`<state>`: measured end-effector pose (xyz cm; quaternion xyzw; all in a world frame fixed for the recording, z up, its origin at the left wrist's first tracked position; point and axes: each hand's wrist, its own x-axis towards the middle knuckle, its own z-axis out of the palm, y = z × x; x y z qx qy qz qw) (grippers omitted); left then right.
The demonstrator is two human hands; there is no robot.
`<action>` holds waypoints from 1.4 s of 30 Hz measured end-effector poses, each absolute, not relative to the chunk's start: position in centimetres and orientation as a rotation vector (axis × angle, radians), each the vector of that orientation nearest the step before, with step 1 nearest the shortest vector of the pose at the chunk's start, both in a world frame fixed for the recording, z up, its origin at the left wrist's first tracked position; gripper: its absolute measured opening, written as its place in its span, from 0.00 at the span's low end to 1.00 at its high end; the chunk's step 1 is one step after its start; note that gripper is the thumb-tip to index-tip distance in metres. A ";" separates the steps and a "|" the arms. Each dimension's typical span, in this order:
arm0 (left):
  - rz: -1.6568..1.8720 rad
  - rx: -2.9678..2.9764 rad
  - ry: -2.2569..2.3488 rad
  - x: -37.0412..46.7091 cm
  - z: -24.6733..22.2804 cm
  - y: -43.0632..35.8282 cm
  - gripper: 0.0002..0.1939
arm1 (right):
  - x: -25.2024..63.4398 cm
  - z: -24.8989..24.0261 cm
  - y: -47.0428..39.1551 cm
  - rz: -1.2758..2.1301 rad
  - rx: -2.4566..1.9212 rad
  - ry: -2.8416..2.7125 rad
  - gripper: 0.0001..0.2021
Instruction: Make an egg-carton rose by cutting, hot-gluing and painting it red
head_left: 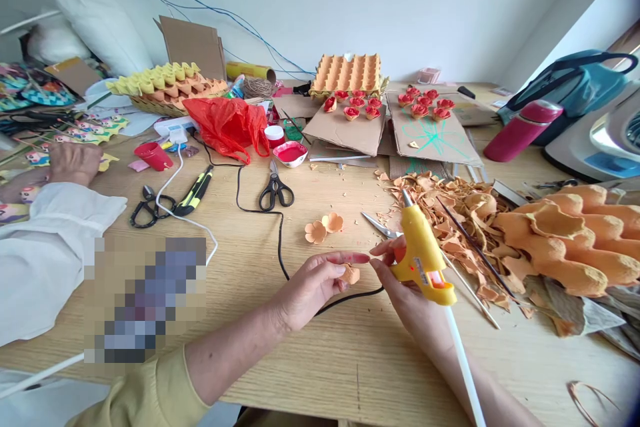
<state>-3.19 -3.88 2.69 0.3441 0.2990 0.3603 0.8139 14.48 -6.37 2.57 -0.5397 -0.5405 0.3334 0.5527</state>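
My left hand [315, 283] pinches a small orange egg-carton cup [351, 274] between thumb and fingers, above the front of the table. Its index finger, stained red, stretches toward my right fingertips. My right hand [400, 280] is wrapped round a yellow hot glue gun [419, 250], nozzle pointing up and away, a white glue stick trailing from its back. The thumb and a finger of that hand come together by the left index fingertip; whether they touch it I cannot tell. Just beyond lie two flower-shaped carton cups [316, 232] and partly hidden scissors [379, 224].
Carton scraps [450, 213] and an orange egg tray [565, 240] fill the right. Behind are red paper flowers [423, 101] on cardboard [430, 137], a red paint dish [291, 153] and black scissors [275, 191]. At left, another person's hand [75, 161] rests by painted pieces.
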 end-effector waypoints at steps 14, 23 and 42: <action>0.736 0.703 0.599 -3.1 2.5 -3.9 0.19 | 14.8 2.2 -6.5 0.721 -1.249 -1.383 0.07; 0.868 1.038 0.742 -3.6 2.8 -3.8 0.16 | 16.1 1.6 -5.7 0.884 -1.233 -0.935 0.12; 1.309 2.141 0.919 -3.6 3.5 -4.3 0.07 | 14.0 1.4 -6.3 1.340 -1.014 -1.167 0.17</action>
